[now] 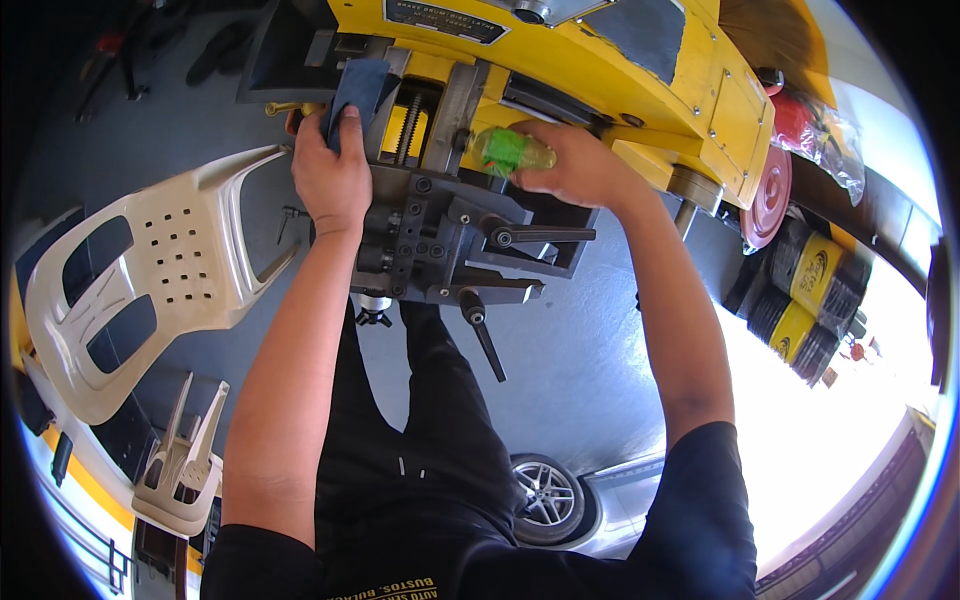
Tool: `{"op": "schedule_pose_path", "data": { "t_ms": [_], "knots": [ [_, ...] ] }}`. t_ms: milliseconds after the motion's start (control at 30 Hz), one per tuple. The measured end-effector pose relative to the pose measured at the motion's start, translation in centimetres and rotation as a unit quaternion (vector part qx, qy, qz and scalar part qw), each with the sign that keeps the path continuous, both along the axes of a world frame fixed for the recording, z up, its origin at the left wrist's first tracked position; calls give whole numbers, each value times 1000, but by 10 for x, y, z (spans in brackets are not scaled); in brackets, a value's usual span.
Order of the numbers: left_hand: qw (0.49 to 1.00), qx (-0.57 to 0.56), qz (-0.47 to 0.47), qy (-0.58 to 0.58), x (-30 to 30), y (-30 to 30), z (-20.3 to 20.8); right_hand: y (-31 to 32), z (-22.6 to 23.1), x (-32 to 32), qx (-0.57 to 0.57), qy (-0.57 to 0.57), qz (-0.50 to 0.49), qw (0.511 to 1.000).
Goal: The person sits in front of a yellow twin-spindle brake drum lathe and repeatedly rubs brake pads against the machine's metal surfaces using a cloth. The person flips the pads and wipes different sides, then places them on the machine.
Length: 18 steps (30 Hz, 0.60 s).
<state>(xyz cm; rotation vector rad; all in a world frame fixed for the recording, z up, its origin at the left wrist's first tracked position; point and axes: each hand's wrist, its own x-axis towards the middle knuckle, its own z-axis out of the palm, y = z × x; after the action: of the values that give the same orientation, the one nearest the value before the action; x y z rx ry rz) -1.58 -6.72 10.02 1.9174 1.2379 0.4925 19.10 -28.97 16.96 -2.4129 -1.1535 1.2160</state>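
My left hand is closed around a flat, dark blue rectangular piece, thumb on its face; whether it is cloth or abrasive sheet I cannot tell. It stands over the left rail of a yellow brake lathe. Between the rails, a threaded screw shows. On the other side, my right hand grips a small clear plastic bottle with a green label, tilted sideways above the right rail. Nearer to me sits the dark metal cross slide, with two black lever handles on it.
A beige plastic chair stands at the left, with a smaller beige seat behind it. Right of the lathe are a round red lid and black-and-yellow stacked rolls. A car wheel shows low in view.
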Motion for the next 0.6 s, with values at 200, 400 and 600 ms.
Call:
{"op": "schedule_pose_path", "data": {
  "t_ms": [200, 400, 600],
  "knots": [
    [1000, 13, -6, 1, -1, 3, -8, 3, -13, 24, 66, -77, -102, 990],
    [1000, 17, -10, -17, 0, 3, -10, -16, 2, 13, 161, 71, -186, 967],
    [1000, 21, -13, -17, -2, 4, -14, -41, 52, -2, 321, 244, -276, 872]
  ]
}}
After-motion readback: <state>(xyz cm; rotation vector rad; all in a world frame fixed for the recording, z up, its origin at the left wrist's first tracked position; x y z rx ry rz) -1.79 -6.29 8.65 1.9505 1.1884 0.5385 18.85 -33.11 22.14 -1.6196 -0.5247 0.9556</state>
